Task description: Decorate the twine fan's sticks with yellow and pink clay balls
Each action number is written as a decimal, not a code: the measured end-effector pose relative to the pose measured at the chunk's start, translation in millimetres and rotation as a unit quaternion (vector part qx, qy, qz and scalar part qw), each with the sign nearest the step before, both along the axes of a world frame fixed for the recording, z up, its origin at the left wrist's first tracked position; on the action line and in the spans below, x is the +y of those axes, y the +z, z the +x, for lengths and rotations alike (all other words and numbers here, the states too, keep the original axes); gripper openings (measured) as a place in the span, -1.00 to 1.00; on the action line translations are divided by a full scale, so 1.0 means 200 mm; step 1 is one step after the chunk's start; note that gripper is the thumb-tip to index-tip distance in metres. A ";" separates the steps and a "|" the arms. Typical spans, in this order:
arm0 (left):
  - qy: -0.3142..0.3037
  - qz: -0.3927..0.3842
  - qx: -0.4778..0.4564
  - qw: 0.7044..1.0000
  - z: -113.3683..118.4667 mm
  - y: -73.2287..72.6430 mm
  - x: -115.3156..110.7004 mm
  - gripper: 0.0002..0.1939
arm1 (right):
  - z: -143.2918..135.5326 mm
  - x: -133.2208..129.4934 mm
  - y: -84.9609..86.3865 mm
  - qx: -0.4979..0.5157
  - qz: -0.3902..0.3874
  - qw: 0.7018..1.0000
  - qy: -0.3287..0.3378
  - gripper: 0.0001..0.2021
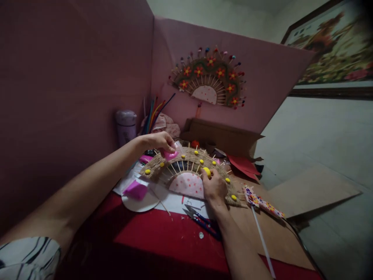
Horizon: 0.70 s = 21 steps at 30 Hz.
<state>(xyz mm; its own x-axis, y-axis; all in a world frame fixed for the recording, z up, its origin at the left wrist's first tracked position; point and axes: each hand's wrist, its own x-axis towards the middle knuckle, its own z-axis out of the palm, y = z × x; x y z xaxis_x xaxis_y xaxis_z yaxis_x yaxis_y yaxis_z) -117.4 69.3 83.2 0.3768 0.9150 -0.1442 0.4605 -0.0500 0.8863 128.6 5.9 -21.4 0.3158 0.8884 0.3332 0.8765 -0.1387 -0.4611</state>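
A half-round craft fan point(190, 155) of twine-wrapped sticks, dotted with yellow pieces, lies on the table. Its centre is a white half-circle point(186, 184) with pink spots. My left hand point(161, 142) is closed on a small clear bag point(171, 154) with pink stuff in it, above the fan's upper left part. Between the thumb and fingers of my right hand point(215, 186) is a yellow ball of clay-like material point(207, 171). That hand rests over the fan's right side and hides part of it.
Blue-handled thread snips point(201, 221) lie in front of the fan, beside a small clear disc point(201, 235). A glue stick point(262, 241) lies at right on brown cardboard point(279, 233). Behind stand a purple flask point(126, 126) and pipe cleaners point(154, 112). A finished-looking fan point(211, 74) hangs on the pink panel.
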 end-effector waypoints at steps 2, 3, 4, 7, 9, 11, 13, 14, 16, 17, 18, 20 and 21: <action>-0.020 -0.025 0.019 0.999 -0.05 -0.02 -0.09 -0.85 | 0.00 -0.01 0.00 -0.002 -0.002 1.000 -0.001 -0.51; -0.028 -0.035 0.022 0.999 -0.08 -0.02 -0.13 -0.83 | 0.00 -0.01 0.01 -0.003 -0.001 1.000 -0.001 -0.50; -0.032 -0.045 0.022 0.998 -0.10 -0.03 -0.17 -0.82 | 0.00 -0.01 0.01 -0.002 -0.001 1.000 0.000 -0.50; -0.018 -0.074 0.032 0.997 -0.18 -0.07 -0.25 -0.78 | 0.00 -0.02 0.01 0.004 0.000 1.000 0.005 -0.50; 0.010 -0.080 0.043 0.996 -0.22 -0.10 -0.29 -0.77 | 0.00 -0.02 0.01 0.009 0.000 1.000 0.006 -0.49; 0.035 -0.079 0.052 0.995 -0.25 -0.13 -0.33 -0.78 | 0.00 -0.02 0.01 0.010 0.002 1.000 0.007 -0.48; 0.055 -0.079 0.062 0.993 -0.27 -0.16 -0.35 -0.79 | 0.00 -0.02 0.00 0.006 0.005 1.000 0.010 -0.46; 0.063 -0.078 0.068 0.993 -0.27 -0.17 -0.36 -0.80 | 0.00 -0.02 0.00 0.004 0.008 1.000 0.012 -0.46; 0.072 -0.075 0.082 0.991 -0.28 -0.19 -0.37 -0.80 | 0.01 -0.02 0.00 0.004 0.013 1.000 0.015 -0.45; 0.072 -0.070 0.090 0.991 -0.29 -0.20 -0.38 -0.81 | 0.01 -0.02 -0.01 0.004 0.016 1.000 0.017 -0.45; 0.070 -0.062 0.099 0.991 -0.29 -0.21 -0.38 -0.81 | 0.01 -0.02 -0.01 0.004 0.019 1.000 0.017 -0.45; 0.063 -0.043 0.121 0.990 -0.29 -0.21 -0.39 -0.83 | 0.01 -0.02 -0.01 0.005 0.019 1.000 0.017 -0.46; 0.059 -0.034 0.130 0.989 -0.30 -0.22 -0.39 -0.84 | 0.01 -0.02 -0.01 0.006 0.017 1.000 0.016 -0.46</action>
